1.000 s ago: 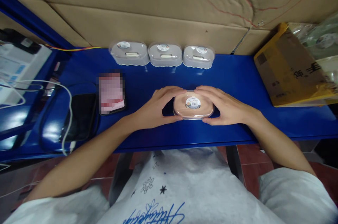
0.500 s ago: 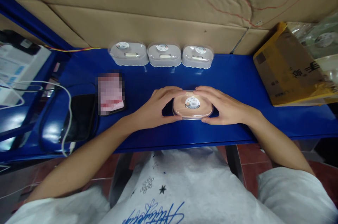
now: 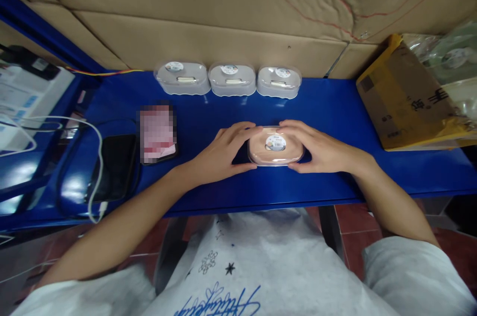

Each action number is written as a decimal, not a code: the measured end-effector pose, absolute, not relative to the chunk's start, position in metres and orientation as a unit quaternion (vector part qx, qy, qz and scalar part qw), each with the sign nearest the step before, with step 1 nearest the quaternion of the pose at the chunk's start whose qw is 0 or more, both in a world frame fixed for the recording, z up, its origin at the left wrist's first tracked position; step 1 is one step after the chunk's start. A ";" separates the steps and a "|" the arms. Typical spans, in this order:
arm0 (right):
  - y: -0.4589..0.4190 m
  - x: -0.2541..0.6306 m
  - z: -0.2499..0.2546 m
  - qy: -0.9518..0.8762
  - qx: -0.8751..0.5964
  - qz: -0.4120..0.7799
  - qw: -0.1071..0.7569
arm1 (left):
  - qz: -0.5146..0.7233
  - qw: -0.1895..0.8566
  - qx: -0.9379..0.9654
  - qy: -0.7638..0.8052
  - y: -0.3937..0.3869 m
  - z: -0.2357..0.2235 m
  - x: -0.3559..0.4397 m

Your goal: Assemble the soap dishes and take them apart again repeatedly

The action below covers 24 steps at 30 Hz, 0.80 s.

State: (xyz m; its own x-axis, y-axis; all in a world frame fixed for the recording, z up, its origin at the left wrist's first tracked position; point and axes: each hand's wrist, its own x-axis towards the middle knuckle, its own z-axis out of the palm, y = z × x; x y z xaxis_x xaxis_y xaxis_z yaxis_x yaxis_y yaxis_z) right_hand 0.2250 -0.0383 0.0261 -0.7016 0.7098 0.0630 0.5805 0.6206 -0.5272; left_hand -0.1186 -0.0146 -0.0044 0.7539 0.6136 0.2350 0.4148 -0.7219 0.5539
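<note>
A peach oval plastic box (image 3: 265, 155) with a clear lid and a round barcode sticker lies near the front of the blue table, between my hands. My left hand (image 3: 231, 149) holds its left end, fingertips at the far edge and thumb at the near edge. Around the right end, my right hand (image 3: 311, 147) is curled the same way, its thumb on the near rim. Behind them, three pale oval boxes with clear lids stand in a row: a left one (image 3: 182, 85), a middle one (image 3: 232, 88) and a right one (image 3: 278, 88).
Left of my hands lies a blurred-out pink item (image 3: 157, 132), beside a black phone-like device (image 3: 115, 167) and a white cable (image 3: 100, 157). An open cardboard carton (image 3: 402, 102) with bagged boxes stands at right. Cardboard (image 3: 208, 33) lines the back.
The peach box has shifted slightly to the right and turned a little between my hands. Both hands keep nearly the same pose around it. The row of boxes stays put.
</note>
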 end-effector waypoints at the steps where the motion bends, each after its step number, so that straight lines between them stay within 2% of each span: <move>1: -0.036 0.233 0.029 -0.886 -0.378 0.237 0.127 | 0.196 0.237 0.906 0.289 -0.015 -0.006 -0.119; 7: -0.011 0.303 0.040 -0.832 -0.522 0.155 0.106 | 0.139 0.193 0.921 0.308 -0.015 -0.007 -0.116; 12: 0.008 0.330 0.032 -0.769 -0.630 -0.014 0.104 | 0.155 0.048 0.868 0.470 -0.001 0.020 -0.127; 15: 0.012 0.324 0.031 -0.759 -0.632 -0.076 0.140 | 0.107 -0.020 0.846 0.522 0.040 0.044 -0.153; 19: 0.010 0.304 0.031 -0.804 -0.560 -0.062 0.190 | -0.010 0.013 0.848 0.529 0.127 0.072 -0.195; 24: 0.001 0.278 0.022 -0.856 -0.468 0.002 0.221 | -0.002 0.078 0.854 0.514 0.185 0.072 -0.221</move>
State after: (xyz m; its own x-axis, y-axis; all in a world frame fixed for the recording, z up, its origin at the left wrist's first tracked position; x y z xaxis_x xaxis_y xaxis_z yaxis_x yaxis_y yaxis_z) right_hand 0.2780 0.0014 0.0220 -0.4643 0.8019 0.3759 0.7998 0.5620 -0.2108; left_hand -0.2210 0.1849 0.0719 0.4720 0.8776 -0.0838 0.8783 -0.4599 0.1307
